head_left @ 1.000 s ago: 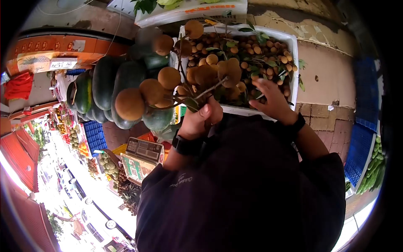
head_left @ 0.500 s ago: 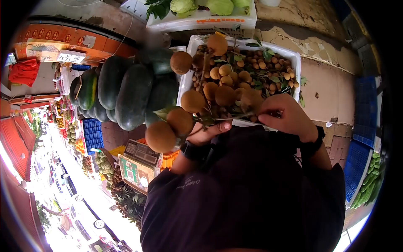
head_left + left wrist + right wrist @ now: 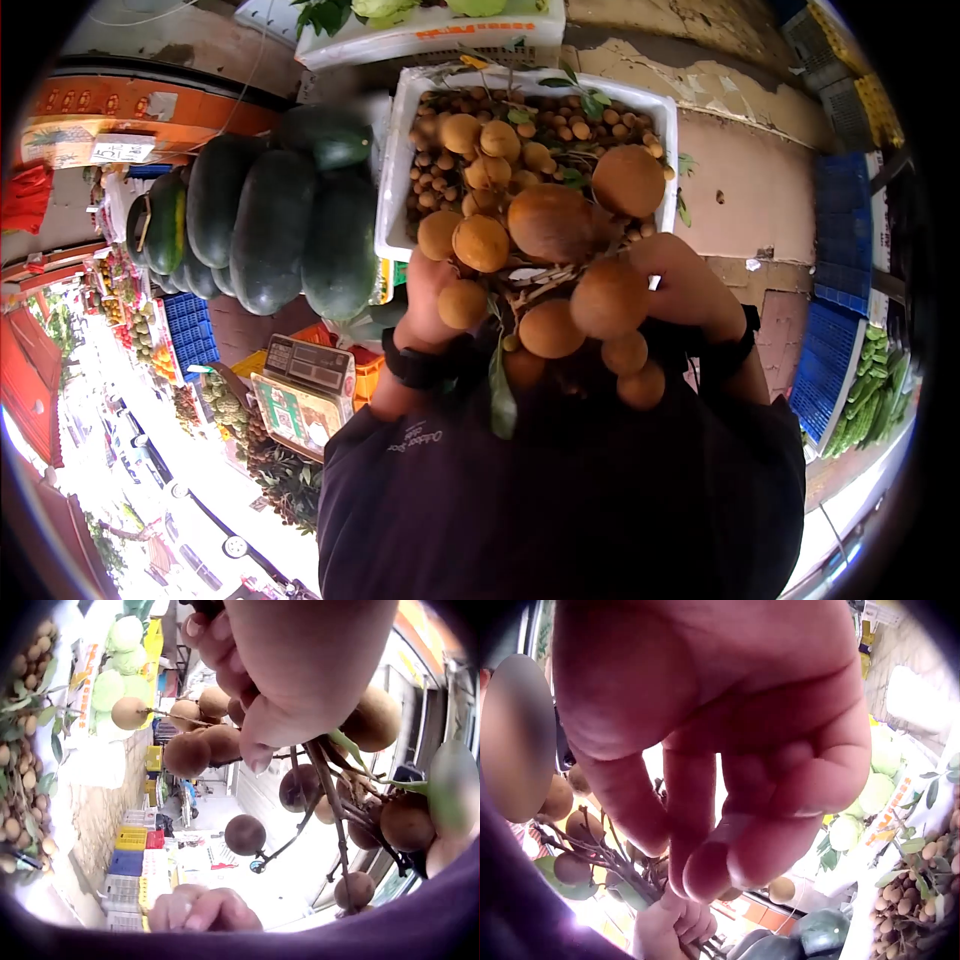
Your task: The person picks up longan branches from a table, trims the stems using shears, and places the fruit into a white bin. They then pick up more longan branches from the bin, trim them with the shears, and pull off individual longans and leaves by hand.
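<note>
A bunch of longans (image 3: 555,222), brown round fruits on woody stems with a few leaves, hangs in front of the body. The left hand (image 3: 315,667) grips its stems (image 3: 330,791) with curled fingers; in the head view fruit covers part of this hand. To the right of the bunch, the right hand (image 3: 690,285) is raised, its fingertips hidden behind fruit there. From the right wrist, the right hand's fingers (image 3: 705,874) look loosely curled near the stems, with nothing visible between them. Below the bunch stands a white foam box (image 3: 393,190) full of longans.
Large dark watermelons (image 3: 270,235) lie to the left. A scale (image 3: 312,368) stands below them. Behind is another foam box (image 3: 480,32) with cabbages (image 3: 383,8). Blue crates (image 3: 825,355) and long green vegetables (image 3: 873,400) are at the right.
The bunch has swung from left to the middle, in front of the chest, and turned. The right hand, earlier reaching over the box, has drawn back beside the bunch.
</note>
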Tool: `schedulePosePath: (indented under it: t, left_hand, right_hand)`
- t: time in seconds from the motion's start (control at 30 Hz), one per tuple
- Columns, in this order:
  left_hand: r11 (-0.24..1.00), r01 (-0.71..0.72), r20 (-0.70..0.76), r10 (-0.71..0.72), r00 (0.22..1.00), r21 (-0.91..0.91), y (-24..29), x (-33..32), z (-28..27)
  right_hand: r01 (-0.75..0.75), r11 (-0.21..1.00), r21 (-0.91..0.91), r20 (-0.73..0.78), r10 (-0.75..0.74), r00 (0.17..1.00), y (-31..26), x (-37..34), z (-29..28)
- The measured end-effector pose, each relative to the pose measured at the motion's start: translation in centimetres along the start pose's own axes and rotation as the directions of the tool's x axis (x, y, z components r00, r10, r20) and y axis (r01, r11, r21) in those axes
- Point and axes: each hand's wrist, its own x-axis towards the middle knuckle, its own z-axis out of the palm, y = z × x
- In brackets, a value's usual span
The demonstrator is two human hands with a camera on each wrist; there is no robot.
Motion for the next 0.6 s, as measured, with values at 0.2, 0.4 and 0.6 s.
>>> schedulePosePath:
  t: [0.2,0.4,0.6]
  left_hand:
    - [0.989,0.05,-0.03,-0.047,0.998,0.14,1.1,-0.5,0.7]
    - [0.986,0.022,-0.074,-0.01,0.997,0.166,0.2,-0.8,1.2]
    - [0.426,-0.361,0.257,0.283,0.924,0.829,-0.4,-1.0,0.0]
  right_hand:
    - [-0.23,0.959,0.167,-0.067,0.244,0.967,-0.4,-1.7,-1.0]
    - [-0.057,0.968,-0.246,-0.183,0.011,0.983,-2.3,-2.9,-2.7]
    - [0.073,0.855,-0.513,-0.23,-0.219,0.948,-8.9,-4.0,-8.7]
